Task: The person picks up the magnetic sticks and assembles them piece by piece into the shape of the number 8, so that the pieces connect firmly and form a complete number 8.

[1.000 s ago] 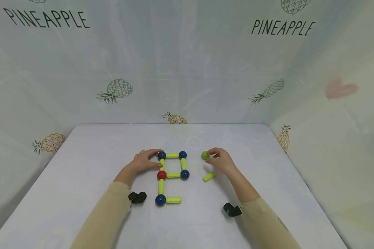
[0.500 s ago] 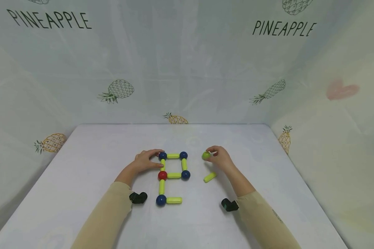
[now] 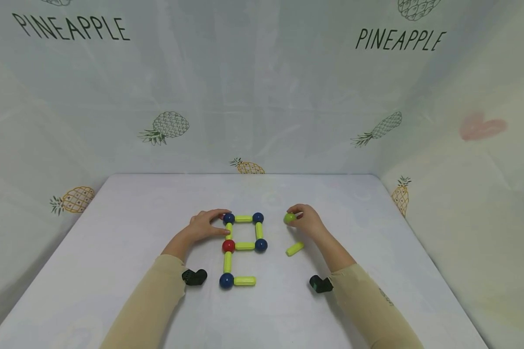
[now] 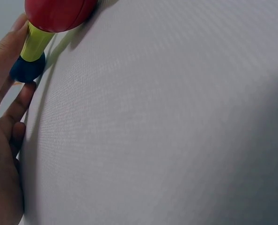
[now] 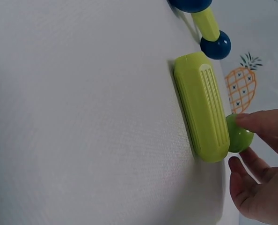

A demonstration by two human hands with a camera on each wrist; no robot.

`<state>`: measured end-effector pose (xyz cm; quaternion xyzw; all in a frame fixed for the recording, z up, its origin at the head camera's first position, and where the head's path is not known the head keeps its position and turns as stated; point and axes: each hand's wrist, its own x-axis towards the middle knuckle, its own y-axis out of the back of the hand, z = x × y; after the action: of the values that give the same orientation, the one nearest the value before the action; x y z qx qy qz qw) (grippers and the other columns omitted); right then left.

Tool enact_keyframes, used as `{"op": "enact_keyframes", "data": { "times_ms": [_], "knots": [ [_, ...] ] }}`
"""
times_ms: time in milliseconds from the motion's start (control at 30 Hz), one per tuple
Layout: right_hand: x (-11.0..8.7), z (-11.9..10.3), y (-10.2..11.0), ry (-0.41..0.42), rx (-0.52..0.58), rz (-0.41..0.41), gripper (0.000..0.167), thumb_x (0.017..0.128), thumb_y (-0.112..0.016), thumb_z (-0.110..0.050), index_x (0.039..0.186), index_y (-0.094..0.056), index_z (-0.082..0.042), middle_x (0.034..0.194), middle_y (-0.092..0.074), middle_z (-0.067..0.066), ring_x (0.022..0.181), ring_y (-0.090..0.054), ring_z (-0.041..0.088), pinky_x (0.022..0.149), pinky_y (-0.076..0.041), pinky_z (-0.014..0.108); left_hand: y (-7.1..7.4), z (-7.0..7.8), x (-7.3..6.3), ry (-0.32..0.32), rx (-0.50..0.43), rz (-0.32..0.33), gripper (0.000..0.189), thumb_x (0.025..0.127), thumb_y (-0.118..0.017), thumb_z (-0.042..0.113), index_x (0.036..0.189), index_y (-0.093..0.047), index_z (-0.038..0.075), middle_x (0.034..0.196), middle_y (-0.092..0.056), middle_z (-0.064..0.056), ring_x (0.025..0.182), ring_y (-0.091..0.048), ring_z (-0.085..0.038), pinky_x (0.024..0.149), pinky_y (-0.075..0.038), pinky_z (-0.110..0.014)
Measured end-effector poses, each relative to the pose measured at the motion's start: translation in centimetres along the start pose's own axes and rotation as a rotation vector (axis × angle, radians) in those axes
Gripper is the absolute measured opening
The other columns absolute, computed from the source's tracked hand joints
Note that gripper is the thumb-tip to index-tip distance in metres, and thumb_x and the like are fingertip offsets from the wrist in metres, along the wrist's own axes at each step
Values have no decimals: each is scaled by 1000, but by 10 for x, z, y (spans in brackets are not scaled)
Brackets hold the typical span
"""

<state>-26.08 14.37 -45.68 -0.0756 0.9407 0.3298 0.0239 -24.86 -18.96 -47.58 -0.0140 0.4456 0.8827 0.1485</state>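
A flat frame of lime rods and balls lies on the table. Its corners are a red ball (image 3: 229,245) and several blue balls, among them one at the top left (image 3: 229,218). My left hand (image 3: 203,227) holds that corner, with a finger behind the blue ball (image 4: 27,69) and the thumb against the lime rod (image 4: 37,43) below it. To the right of the frame, my right hand (image 3: 309,222) pinches a green ball (image 5: 239,135) between thumb and fingers. A loose lime rod (image 5: 202,107) lies slanted on the table, nearer me than that ball.
A white-covered table (image 3: 353,194) meets a pineapple-print curtain (image 3: 262,87) at its back edge. The frame's lower blue ball (image 3: 226,280) has a lime rod (image 3: 245,281) pointing right, its far end free. Dark wrist cameras (image 3: 320,284) stick out by both cuffs.
My right fingers have drawn in around the green ball, and the right forearm has shifted slightly. My left hand stays at the frame's corner. The head view has drifted a little.
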Motion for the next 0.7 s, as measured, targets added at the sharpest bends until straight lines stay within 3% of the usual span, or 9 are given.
{"op": "enact_keyframes", "data": {
  "times_ms": [700],
  "knots": [
    [-2, -1, -3, -16, 4, -16, 24, 84, -72, 0, 107, -68, -6, 112, -62, 10, 99, -57, 26, 79, -49, 37, -1, -4, 3, -13, 4, 10, 68, 81, -77, 43, 141, -51, 24, 137, -52, -9, 127, -37, -36, 105, -20, -60]
  ]
}}
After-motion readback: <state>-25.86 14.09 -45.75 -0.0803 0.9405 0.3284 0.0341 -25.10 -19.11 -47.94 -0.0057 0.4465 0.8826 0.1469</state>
